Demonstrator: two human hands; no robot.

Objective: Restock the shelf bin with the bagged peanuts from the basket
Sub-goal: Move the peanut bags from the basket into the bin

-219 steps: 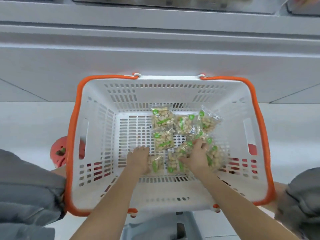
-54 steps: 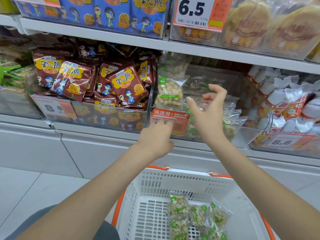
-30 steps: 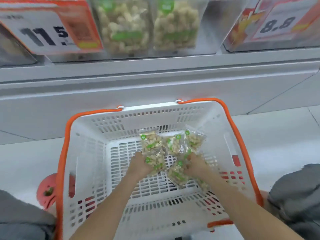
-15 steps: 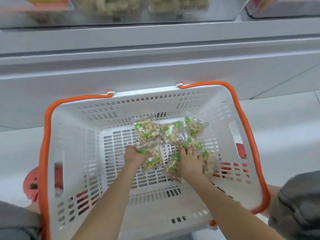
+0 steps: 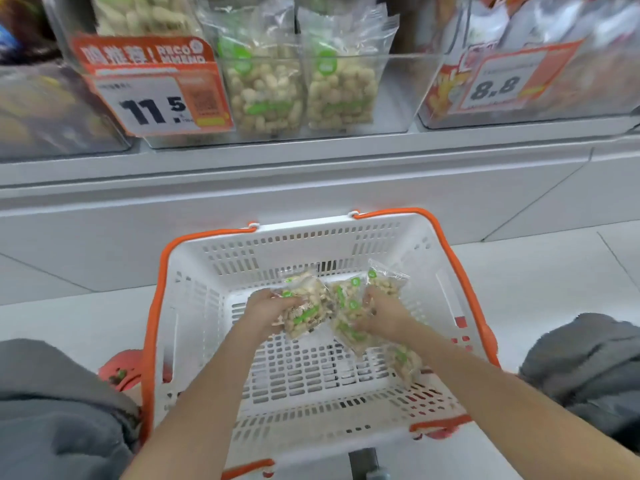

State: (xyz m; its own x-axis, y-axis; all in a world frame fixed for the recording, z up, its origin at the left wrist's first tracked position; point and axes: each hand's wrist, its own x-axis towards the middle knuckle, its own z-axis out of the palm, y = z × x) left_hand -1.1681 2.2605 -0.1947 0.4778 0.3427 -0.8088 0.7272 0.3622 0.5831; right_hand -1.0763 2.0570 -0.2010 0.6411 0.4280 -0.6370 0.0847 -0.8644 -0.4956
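A white basket with orange rim (image 5: 194, 306) sits on the floor below the shelf. My left hand (image 5: 266, 311) grips a clear bag of peanuts (image 5: 306, 313) with green labels, lifted off the basket floor. My right hand (image 5: 382, 313) grips other peanut bags (image 5: 346, 315). Another bag (image 5: 386, 280) lies at the back of the basket, and one more (image 5: 403, 363) lies under my right forearm. Above, the clear shelf bin (image 5: 394, 95) holds upright peanut bags (image 5: 265, 84) behind an 11.5 price tag (image 5: 156, 95).
A neighbouring bin with an 8.8 price tag (image 5: 498, 81) stands at the right. The grey shelf base (image 5: 311, 188) runs behind the basket. My grey-clad knees (image 5: 52, 410) flank the basket, and a red object (image 5: 119, 370) lies at its left side.
Both hands have closed around bags and raised them off the basket floor. The view has tilted up, bringing the shelf bin and price tags into sight.
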